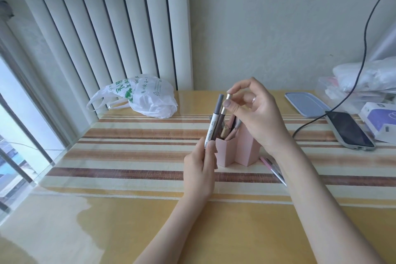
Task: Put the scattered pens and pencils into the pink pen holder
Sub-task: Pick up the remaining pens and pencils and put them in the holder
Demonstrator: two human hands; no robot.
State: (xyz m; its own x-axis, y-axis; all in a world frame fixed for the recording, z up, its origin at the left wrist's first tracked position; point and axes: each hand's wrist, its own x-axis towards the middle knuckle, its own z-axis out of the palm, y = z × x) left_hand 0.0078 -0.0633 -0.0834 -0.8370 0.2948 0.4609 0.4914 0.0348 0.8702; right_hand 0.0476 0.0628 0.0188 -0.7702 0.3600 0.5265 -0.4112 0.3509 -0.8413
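Note:
The pink pen holder [233, 151] stands mid-table on the striped mat, with several pens inside. My left hand [200, 170], just left of the holder, grips the lower end of a white and grey pen [213, 123] that points up. My right hand [256, 117] is above the holder and pinches the gold top of a dark brown pencil [222, 113], whose lower end is inside the holder's left compartment. A pink and white pen [273, 167] lies on the mat right of the holder, partly hidden by my right forearm.
A white plastic bag [147, 99] sits at the back left. At the right are a blue lid [304, 103], a phone [349, 129] on a black cable, a white box [379, 120] and stacked plastic containers. A window and glass edge run along the left.

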